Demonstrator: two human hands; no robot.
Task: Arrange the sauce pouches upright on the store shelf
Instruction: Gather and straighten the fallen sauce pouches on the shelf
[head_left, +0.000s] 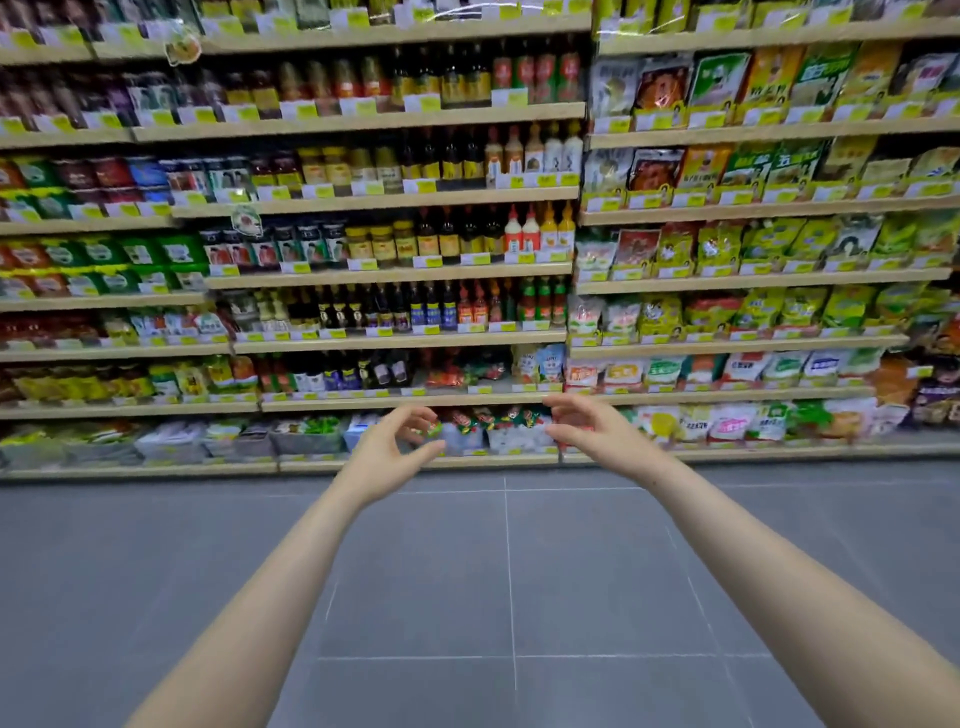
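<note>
Both my arms stretch forward toward the bottom shelf (415, 461) of a store rack. My left hand (395, 444) is open, its fingers curled apart and holding nothing. My right hand (587, 426) is open too, fingers spread and empty. Between the two hands, on the lowest shelf, stands a row of red and green sauce pouches (493, 423); they are blurred and their pose is hard to tell. Neither hand touches them. More red pouches (462, 371) sit on the shelf just above.
Tall shelving fills the view: bottles (395, 312) in the middle bays, bagged goods (753, 312) on the right, packets (104, 260) on the left. Yellow price tags line the shelf edges. Grey floor tiles (509, 571) lie between me and the rack.
</note>
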